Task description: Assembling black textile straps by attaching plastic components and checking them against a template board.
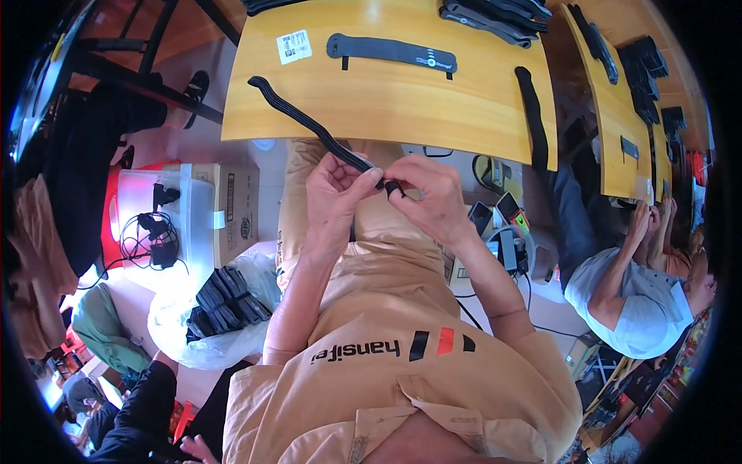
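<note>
Both hands meet over my lap at the table's near edge. A long black ribbed strap runs from the table top down into my left hand, closed around it with the thumb pressing on top. My right hand pinches a short black end beside the left fingertips; whether it is the same strap's end, I cannot tell. Farther back on the table lies a flat dark grey band with two small black tabs under it. Another black strap hangs over the near edge at the right.
The yellow table holds a white label sheet and stacked black straps. At left stand a cardboard box, a translucent bin with cables, and a plastic bag of bundled black pieces. A co-worker sits at right.
</note>
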Tool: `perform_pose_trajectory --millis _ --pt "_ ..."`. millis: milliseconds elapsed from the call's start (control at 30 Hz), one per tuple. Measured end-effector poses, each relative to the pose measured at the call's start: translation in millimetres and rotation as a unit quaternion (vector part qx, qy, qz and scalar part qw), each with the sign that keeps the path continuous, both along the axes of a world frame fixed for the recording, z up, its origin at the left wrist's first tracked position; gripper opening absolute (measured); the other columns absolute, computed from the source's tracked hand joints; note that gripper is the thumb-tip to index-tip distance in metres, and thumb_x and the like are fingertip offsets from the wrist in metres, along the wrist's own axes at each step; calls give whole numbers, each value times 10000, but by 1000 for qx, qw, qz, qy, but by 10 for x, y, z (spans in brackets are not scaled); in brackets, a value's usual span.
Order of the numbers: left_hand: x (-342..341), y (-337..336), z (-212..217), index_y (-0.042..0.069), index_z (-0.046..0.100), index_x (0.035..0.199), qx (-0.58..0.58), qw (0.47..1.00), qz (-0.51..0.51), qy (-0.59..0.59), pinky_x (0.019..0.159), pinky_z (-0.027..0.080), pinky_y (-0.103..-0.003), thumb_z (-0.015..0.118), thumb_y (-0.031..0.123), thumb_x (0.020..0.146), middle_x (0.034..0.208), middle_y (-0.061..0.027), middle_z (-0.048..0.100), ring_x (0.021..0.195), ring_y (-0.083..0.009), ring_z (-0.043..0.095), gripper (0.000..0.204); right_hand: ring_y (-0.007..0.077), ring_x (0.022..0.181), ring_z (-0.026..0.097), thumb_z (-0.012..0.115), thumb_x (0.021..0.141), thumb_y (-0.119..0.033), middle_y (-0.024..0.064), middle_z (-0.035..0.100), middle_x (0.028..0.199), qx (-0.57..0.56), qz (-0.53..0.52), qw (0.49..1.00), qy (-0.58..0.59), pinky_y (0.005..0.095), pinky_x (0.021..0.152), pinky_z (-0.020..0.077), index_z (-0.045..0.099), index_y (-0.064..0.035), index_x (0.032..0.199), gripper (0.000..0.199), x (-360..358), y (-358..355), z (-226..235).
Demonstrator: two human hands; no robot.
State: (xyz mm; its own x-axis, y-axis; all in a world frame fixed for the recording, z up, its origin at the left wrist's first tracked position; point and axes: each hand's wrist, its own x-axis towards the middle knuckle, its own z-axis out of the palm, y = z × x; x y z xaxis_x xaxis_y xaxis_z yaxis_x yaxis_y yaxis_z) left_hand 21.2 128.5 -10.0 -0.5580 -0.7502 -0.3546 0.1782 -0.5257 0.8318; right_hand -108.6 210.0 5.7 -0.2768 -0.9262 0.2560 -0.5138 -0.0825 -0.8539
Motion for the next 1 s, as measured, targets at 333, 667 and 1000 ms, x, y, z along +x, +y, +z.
perform_pose_trajectory --millis 333,667,1000 --pt "7 10 -52 -8 545 988 -24 1000 12 7 731 513 -228 705 18 736 855 -52 603 776 -103 592 300 283 651 583 621 651 27 128 564 778 -3 -21 1000 20 331 545 476 587 19 845 197 68 -35 -53" --pt "-10 67 -59 -20 575 980 -17 999 41 -21 738 491 -212 702 -12 727 858 -50 617 779 -91 582 283 314 658 572 622 644 40 117 554 812 -27 -39 993 108 361 544 480 569 -6 863 230 117 -41 -29" --pt "-2 67 -10 -36 572 1003 16 998 50 18 747 498 -227 683 -18 738 872 -63 615 790 -102 584 287 309 640 570 648 621 57 116 554 817 -26 -51 995 87 359 532 471 567 -22 877 280 155 -42 0"
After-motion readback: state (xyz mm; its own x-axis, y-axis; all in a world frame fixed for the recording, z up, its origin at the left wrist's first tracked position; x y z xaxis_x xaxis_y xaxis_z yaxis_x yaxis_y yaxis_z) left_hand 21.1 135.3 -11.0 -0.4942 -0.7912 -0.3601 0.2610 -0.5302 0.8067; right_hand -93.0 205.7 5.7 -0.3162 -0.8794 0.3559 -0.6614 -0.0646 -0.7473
